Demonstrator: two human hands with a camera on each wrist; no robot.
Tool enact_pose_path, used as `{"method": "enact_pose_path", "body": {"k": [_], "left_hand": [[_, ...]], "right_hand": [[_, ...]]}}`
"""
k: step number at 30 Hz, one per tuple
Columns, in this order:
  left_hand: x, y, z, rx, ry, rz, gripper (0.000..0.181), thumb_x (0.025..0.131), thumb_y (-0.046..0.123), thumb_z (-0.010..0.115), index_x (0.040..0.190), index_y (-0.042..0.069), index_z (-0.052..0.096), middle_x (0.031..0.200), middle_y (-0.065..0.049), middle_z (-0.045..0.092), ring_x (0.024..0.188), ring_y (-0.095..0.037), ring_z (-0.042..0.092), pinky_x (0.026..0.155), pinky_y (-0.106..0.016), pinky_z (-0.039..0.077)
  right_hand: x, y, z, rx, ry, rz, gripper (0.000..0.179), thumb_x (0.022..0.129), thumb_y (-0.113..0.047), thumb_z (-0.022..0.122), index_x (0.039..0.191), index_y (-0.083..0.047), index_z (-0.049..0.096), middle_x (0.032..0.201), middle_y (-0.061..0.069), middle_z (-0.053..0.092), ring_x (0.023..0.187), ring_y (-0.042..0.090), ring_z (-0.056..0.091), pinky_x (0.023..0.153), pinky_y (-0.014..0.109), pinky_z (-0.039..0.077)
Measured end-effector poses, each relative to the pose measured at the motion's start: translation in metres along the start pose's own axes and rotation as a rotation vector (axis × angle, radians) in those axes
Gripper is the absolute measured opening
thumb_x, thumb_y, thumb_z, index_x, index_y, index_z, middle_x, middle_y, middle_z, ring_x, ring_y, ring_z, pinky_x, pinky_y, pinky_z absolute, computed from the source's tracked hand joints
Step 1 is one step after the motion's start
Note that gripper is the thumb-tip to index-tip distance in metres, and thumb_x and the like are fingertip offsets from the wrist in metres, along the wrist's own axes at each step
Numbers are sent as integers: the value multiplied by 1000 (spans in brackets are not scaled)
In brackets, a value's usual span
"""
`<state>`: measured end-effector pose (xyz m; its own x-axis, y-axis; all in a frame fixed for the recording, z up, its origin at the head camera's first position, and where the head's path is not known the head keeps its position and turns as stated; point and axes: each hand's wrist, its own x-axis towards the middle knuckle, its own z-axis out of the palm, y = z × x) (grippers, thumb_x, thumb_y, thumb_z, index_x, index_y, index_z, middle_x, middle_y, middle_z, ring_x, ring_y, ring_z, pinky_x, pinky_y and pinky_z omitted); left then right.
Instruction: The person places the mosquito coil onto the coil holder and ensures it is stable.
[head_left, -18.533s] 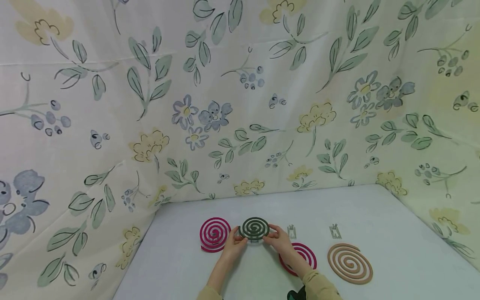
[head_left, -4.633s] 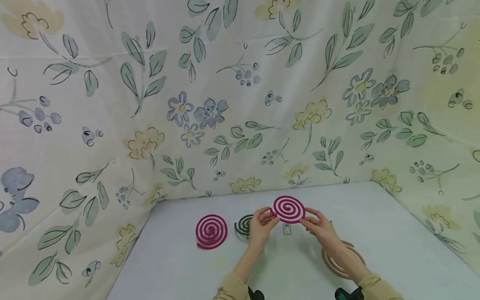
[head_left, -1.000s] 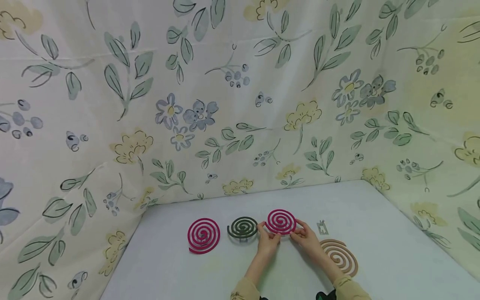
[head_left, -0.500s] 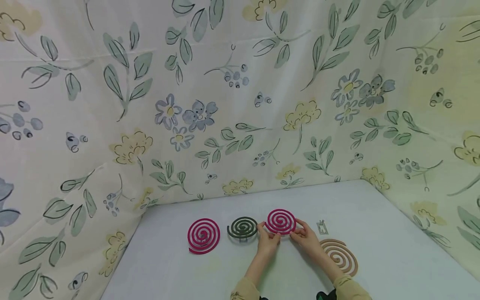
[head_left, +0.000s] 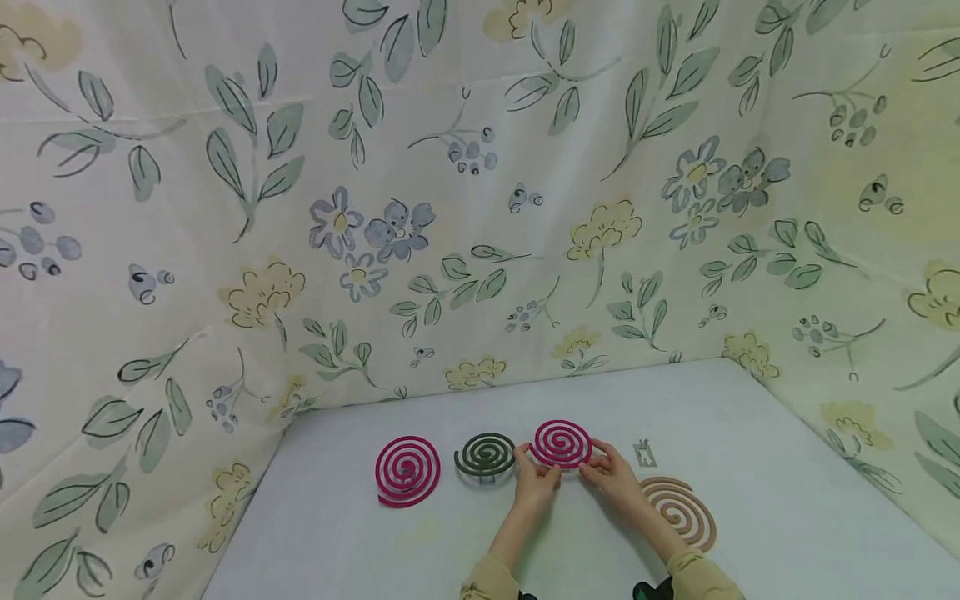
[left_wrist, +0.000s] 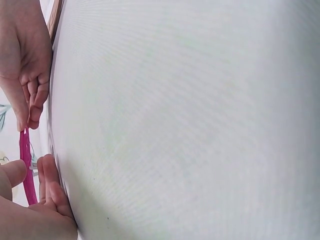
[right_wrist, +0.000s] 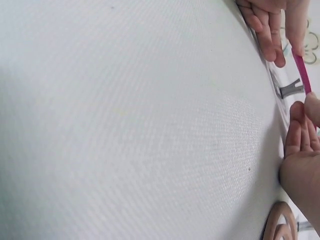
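Both hands hold a magenta mosquito coil (head_left: pixel 561 442) level by its near and side edges in the head view. My left hand (head_left: pixel 536 486) pinches its left side between thumb and fingers, and my right hand (head_left: pixel 611 477) pinches the right side. A thin metal stand (right_wrist: pixel 291 89) rises beneath the coil in the right wrist view, its top right at the coil's underside. From the left wrist, the coil (left_wrist: pixel 29 182) shows edge-on, close over the table. A dark green coil (head_left: pixel 486 455) sits raised on its own stand just left of my left hand.
Another magenta coil (head_left: pixel 407 472) sits farther left, with metal showing beneath it. A flat metal stand (head_left: pixel 645 454) lies right of my right hand. A tan coil (head_left: pixel 678 515) lies on the white table (head_left: pixel 787 467), partly behind my right forearm. Floral cloth (head_left: pixel 480 192) hangs behind.
Earlier both hands held the green coil, which now sits raised. The magenta coil left the table, was held up, and came down over the stand. The last second shows almost no movement.
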<state>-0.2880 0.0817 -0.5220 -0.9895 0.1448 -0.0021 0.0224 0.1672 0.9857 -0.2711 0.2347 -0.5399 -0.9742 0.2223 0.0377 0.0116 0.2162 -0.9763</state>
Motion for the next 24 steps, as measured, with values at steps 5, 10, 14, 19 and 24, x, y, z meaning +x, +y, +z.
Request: {"method": "enact_pose_path", "body": {"k": [5, 10, 14, 19, 24], "left_hand": [[1, -1, 0, -3, -7, 39, 59, 88, 2, 60, 133, -2, 22, 69, -8, 60, 58, -11, 57, 59, -23, 42], [3, -5, -1, -30, -22, 60, 59, 88, 1, 59, 133, -4, 21, 69, -9, 61, 58, -12, 59, 58, -22, 45], [4, -6, -2, -36, -38, 46, 60, 89, 2, 59, 134, -5, 20, 68, -8, 61, 58, -10, 58, 60, -22, 46], [4, -5, -3, -26, -49, 32, 60, 90, 3, 58, 135, -5, 19, 67, -7, 61, 58, -10, 57, 62, -22, 44], [1, -3, -4, -41, -52, 41, 59, 90, 1, 57, 135, -6, 19, 68, -11, 61, 60, -15, 60, 62, -23, 44]], "right_hand": [[-1, -1, 0, 3, -14, -48, 55, 87, 1, 63, 134, 12, 37, 82, 14, 65, 64, -1, 55, 62, 16, 43], [-1, -2, -1, -3, -17, -58, 53, 87, 2, 62, 132, 13, 38, 84, 17, 66, 64, -2, 54, 62, 16, 44], [-2, -3, 0, -15, -9, -36, 53, 87, 0, 63, 132, 12, 39, 85, 17, 66, 64, 0, 53, 61, 17, 43], [-4, -6, 0, -20, -12, -30, 53, 86, 1, 63, 132, 13, 38, 83, 15, 64, 64, 0, 52, 61, 17, 42], [-4, -6, 0, -23, -16, -32, 54, 86, 1, 63, 132, 14, 37, 81, 12, 64, 63, -1, 52, 61, 16, 42]]}}
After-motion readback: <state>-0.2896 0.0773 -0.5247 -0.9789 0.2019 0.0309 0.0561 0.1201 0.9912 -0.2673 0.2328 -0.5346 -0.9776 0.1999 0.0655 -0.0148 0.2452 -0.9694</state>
